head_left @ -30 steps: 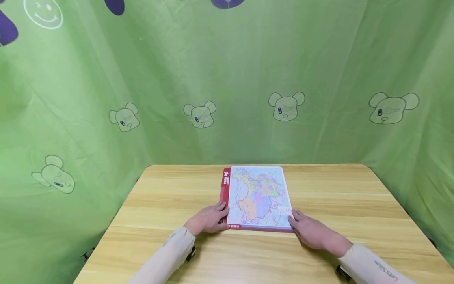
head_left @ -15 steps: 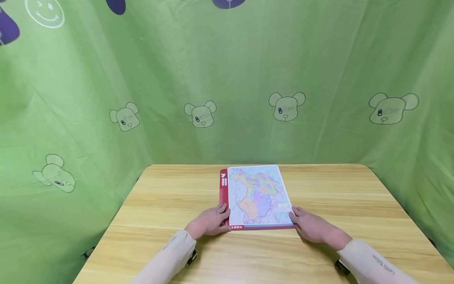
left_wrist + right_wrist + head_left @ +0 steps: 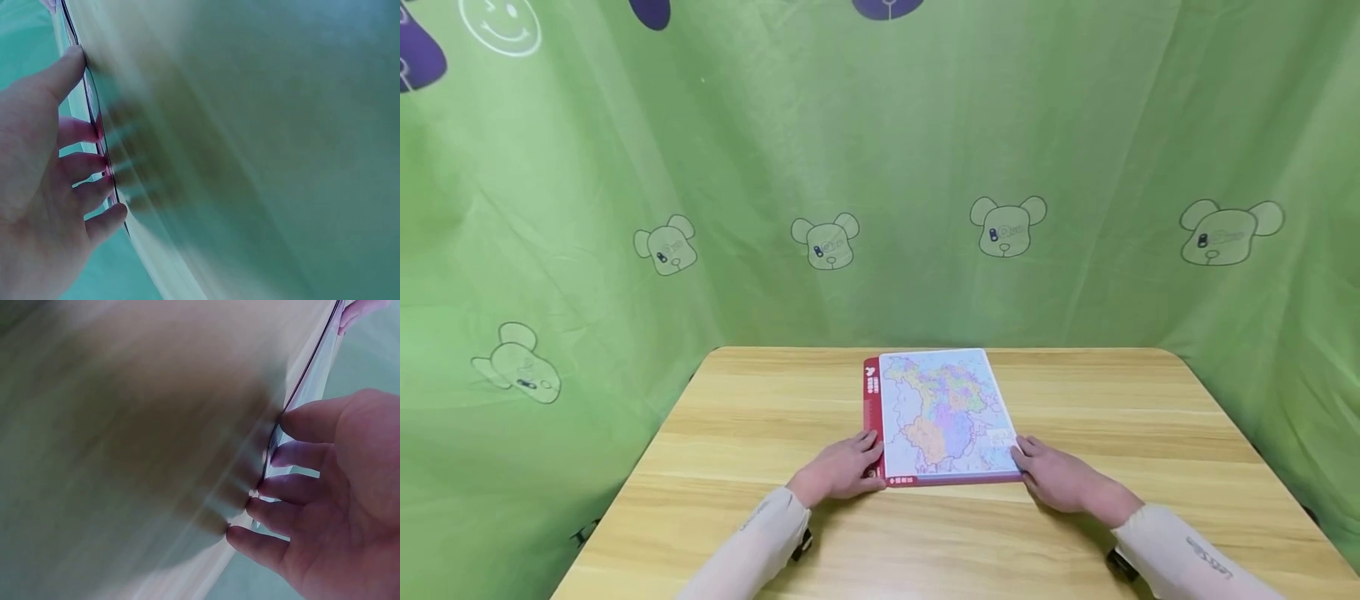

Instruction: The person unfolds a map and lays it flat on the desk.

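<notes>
In the head view, a flat board printed with a coloured map (image 3: 947,412) lies on top of a red-bordered board (image 3: 872,400). The red border shows along the left side and part of the near edge. My left hand (image 3: 842,467) touches the pile's near left corner, thumb at the near edge and the other fingers along the left side. At the near right corner, my right hand (image 3: 1060,479) touches the right side with its fingertips. Both wrist views show the fingers mostly extended, the tips set against the thin edges of the boards (image 3: 94,112).
The boards lie on a wood-grain table (image 3: 760,400), near its far edge. Behind and beside it hangs a green curtain (image 3: 910,133) with bear-head prints. A dark wrist camera (image 3: 802,543) sits under the left sleeve, another wrist camera (image 3: 1122,567) under the right.
The far end of the boards has swung slightly left, turning the pile a little. Both hands stay at the same near corners, barely moved.
</notes>
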A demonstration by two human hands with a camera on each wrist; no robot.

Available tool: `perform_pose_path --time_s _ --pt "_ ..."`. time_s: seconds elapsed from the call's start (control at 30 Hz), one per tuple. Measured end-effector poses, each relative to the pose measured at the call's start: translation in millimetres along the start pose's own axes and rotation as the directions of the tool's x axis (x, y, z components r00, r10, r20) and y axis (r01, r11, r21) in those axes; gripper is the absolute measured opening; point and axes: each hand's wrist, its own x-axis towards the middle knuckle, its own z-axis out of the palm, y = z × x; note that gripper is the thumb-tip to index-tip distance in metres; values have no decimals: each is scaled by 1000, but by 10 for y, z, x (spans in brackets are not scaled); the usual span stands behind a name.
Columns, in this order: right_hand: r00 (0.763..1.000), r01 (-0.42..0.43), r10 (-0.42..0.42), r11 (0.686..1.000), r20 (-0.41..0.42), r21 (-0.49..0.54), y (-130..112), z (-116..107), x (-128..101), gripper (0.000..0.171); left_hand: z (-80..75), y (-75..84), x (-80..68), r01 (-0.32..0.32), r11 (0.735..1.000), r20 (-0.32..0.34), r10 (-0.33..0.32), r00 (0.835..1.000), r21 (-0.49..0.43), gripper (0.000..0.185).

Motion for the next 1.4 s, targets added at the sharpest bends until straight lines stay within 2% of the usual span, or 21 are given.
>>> perform_pose_path --time_s 0.5,0.67,0.97,1.4 --pt "999 -40 39 999 29 36 35 15 7 44 25 -83 -115 14 998 -23 -15 1000 -56 70" --pt "999 -44 44 999 14 25 55 38 8 44 25 -101 -139 18 998 -20 -19 1000 -60 69" --pt "996 58 -61 996 -62 -61 11 41 74 43 16 -106 -166 14 999 -11 -14 1000 -40 68" --pt "980 188 -191 980 -47 -65 -293 -18 356 45 29 -133 -144 15 1000 -1 -15 1000 -6 69"
